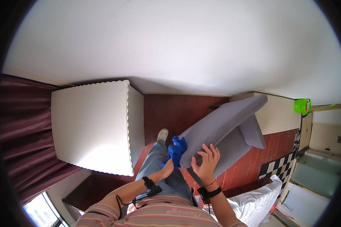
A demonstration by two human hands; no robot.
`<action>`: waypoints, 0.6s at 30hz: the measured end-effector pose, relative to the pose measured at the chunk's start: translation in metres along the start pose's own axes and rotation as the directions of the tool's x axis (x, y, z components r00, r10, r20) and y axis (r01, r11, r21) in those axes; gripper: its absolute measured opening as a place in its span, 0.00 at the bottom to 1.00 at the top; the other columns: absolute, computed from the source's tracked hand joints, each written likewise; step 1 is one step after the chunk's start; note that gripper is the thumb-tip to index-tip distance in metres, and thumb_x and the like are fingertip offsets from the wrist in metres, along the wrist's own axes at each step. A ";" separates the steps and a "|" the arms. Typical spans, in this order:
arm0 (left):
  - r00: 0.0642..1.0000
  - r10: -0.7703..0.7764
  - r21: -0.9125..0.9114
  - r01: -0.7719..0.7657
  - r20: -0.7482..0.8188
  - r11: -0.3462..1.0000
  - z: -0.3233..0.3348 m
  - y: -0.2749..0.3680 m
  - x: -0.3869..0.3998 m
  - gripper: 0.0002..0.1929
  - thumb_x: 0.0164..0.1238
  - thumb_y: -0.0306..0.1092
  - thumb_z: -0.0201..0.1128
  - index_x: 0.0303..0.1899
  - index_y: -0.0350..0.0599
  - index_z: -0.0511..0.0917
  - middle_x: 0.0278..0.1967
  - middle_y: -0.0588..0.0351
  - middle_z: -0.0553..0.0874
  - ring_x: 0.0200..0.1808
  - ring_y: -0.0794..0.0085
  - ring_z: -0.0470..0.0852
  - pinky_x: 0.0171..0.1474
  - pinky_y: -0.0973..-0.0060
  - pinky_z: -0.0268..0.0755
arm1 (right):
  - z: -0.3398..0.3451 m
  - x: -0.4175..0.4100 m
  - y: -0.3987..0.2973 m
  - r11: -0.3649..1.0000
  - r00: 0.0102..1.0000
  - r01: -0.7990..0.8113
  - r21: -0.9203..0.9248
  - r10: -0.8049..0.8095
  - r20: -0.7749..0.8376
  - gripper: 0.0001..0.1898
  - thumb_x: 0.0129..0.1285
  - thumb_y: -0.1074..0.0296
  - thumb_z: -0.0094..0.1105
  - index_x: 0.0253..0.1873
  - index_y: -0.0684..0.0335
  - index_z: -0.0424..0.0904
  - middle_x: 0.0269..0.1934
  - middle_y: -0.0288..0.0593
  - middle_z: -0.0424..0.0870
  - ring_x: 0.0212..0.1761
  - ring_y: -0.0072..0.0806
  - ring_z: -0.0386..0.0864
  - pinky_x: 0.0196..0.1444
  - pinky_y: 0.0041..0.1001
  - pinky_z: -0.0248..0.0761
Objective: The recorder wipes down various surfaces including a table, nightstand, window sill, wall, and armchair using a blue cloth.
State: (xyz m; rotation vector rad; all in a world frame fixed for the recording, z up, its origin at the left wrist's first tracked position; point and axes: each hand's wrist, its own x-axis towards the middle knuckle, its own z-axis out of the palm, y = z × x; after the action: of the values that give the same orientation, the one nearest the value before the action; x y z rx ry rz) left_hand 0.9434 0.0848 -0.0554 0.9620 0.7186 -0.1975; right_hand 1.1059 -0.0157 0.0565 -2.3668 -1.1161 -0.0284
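Note:
My left hand (168, 168) grips a bunched blue cloth (177, 149), which rests against the near end of a grey upholstered sofa (213, 130). Part of that hand is hidden by the cloth. My right hand (207, 162) is over the near end of the sofa's backrest, its fingers bent and apart with nothing in them. Whether its fingertips touch the fabric I cannot tell. The sofa stands at an angle, with its seat (230, 150) and far armrest (252, 132) to the right of the backrest.
A white cabinet (93, 127) with a scalloped top edge stands left, beside maroon curtains (25, 130). A white wall (176, 42) runs ahead above the red wooden floor (184, 110). At right are a low pale cabinet (278, 112), a green bag (302, 106), a checkered mat (278, 167) and white bedding (255, 201).

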 end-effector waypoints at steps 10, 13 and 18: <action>0.706 0.342 0.671 -0.704 0.620 0.235 0.076 0.087 0.001 0.28 0.65 0.44 0.58 0.63 0.39 0.73 0.72 0.32 0.61 0.76 0.25 0.39 0.71 0.28 0.35 | -0.045 -0.034 -0.015 0.253 0.686 -0.554 0.793 0.679 0.262 0.21 0.72 0.69 0.54 0.66 0.66 0.65 0.54 0.43 0.77 0.56 0.25 0.74 0.60 0.26 0.67; 0.732 0.192 0.744 -0.668 0.653 0.017 0.126 0.133 0.012 0.30 0.58 0.43 0.62 0.62 0.39 0.75 0.72 0.34 0.62 0.77 0.30 0.42 0.69 0.25 0.35 | -0.058 -0.046 0.018 0.090 0.635 -0.576 0.812 0.675 0.376 0.22 0.72 0.66 0.57 0.65 0.67 0.67 0.57 0.42 0.76 0.56 0.24 0.73 0.60 0.25 0.67; 0.540 0.347 0.624 -0.753 0.767 -0.209 0.136 0.108 0.019 0.29 0.55 0.42 0.66 0.60 0.43 0.78 0.72 0.39 0.64 0.78 0.41 0.51 0.69 0.25 0.37 | -0.055 -0.077 0.050 0.030 0.432 -0.702 0.712 0.812 0.392 0.23 0.74 0.52 0.56 0.59 0.69 0.75 0.45 0.40 0.82 0.43 0.21 0.79 0.41 0.20 0.74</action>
State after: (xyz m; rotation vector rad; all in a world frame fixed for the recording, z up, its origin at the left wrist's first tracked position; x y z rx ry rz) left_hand 1.0713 0.0400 0.0551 2.4617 -0.5004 0.0757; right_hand 1.1023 -0.1222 0.0638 -1.6721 0.4125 0.6063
